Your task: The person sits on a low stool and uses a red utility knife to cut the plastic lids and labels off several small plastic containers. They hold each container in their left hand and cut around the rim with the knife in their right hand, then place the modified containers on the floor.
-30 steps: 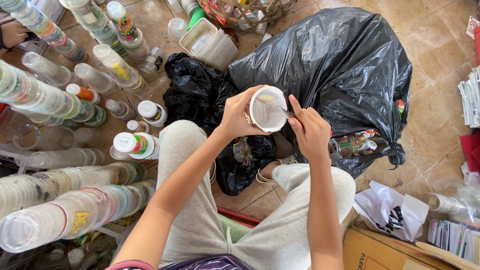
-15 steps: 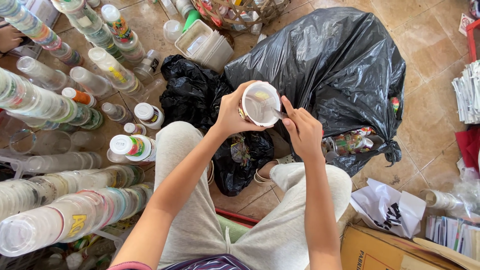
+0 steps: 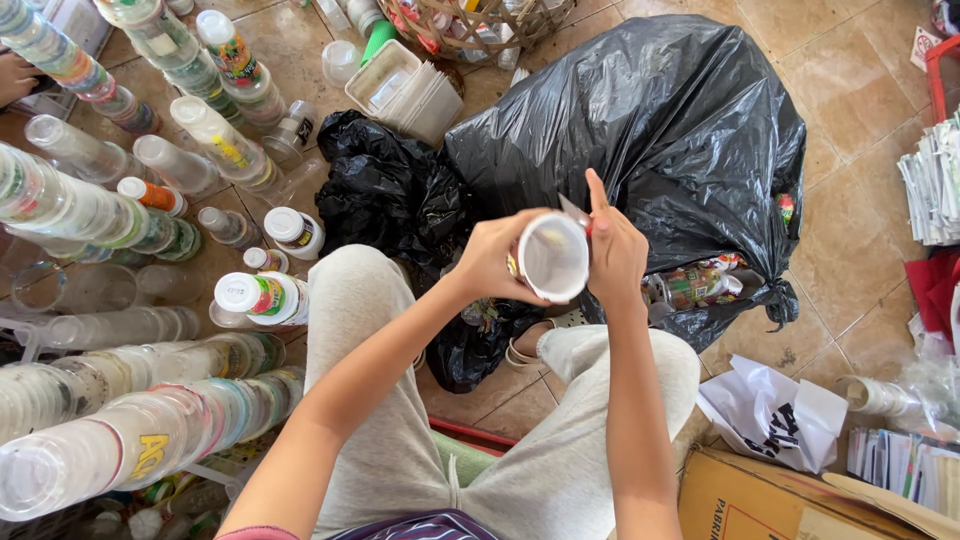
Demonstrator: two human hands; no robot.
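Note:
A white plastic cup (image 3: 553, 256) with a printed side is held above my knees, its open mouth facing me. My left hand (image 3: 490, 255) grips its left side. My right hand (image 3: 612, 250) presses against its right rim with the index finger pointing up; a small blade-like tool (image 3: 573, 210) shows between the fingers at the cup's top edge. Behind the cup lies a big black rubbish bag (image 3: 660, 130) with bottles spilling from its torn corner.
Long stacks of clear plastic cups (image 3: 110, 440) and capped bottles (image 3: 260, 297) lie at left. White trays (image 3: 405, 90) and a wicker basket (image 3: 480, 20) sit at the top. A cardboard box (image 3: 760, 500), crumpled white bag (image 3: 770, 415) and paper piles (image 3: 930, 180) are at right.
Both hands turned the cup; my right hand shifted from the cup's lower right up along its rim, index finger now raised. The view drifted slightly.

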